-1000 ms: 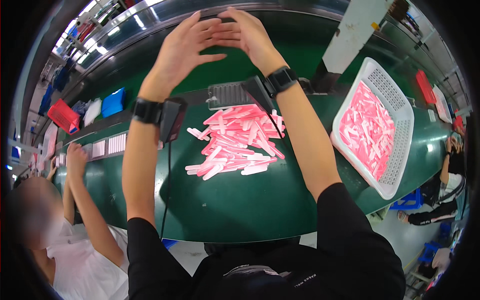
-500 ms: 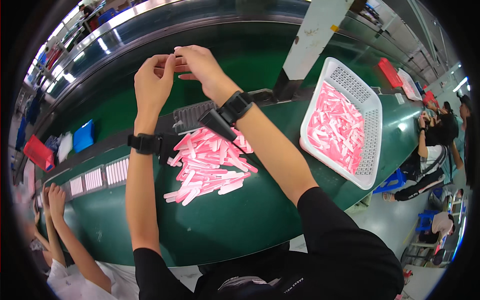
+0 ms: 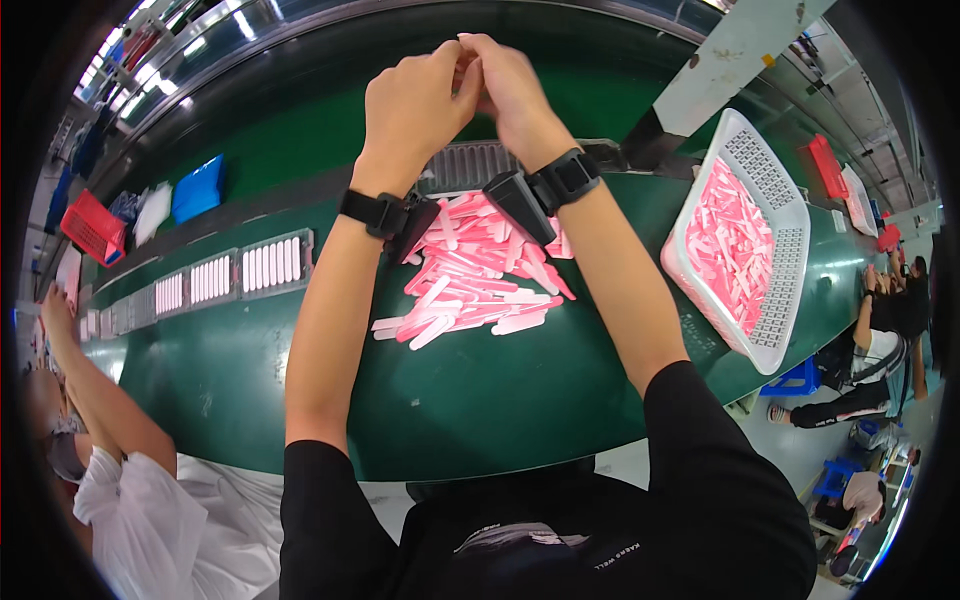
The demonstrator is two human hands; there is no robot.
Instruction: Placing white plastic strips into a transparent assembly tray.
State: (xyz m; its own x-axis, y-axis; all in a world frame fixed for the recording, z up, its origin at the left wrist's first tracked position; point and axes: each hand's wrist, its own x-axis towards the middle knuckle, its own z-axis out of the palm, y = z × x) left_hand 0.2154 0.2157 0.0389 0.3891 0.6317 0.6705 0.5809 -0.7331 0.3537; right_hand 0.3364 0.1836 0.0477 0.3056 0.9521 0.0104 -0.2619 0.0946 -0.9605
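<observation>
Out over the far side of the green table, my left hand (image 3: pixel 412 112) and my right hand (image 3: pixel 512 95) meet at the fingertips. Fingers on both are curled in and pinched together; anything between them is too small or hidden to name. Below my wrists lies a loose pile of flat pink and white plastic sticks (image 3: pixel 475 290), spread on the tabletop. Just behind that pile, a clear slotted tray (image 3: pixel 470 163) lies partly covered by my wrists and the dark wrist-worn devices.
A white perforated basket (image 3: pixel 790 270) full of similar pink sticks stands at right, near a pale post (image 3: pixel 730 65). Filled slotted trays (image 3: pixel 272 265) line the left. Beyond them are a red basket (image 3: pixel 95 228) and a blue bin (image 3: pixel 198 188). A co-worker's arm (image 3: pixel 110 400) reaches in at left.
The whole view has shifted, so the pile, basket and trays appear farther right. My hands stay together and now sit higher in the picture. The co-worker's arms at left have moved.
</observation>
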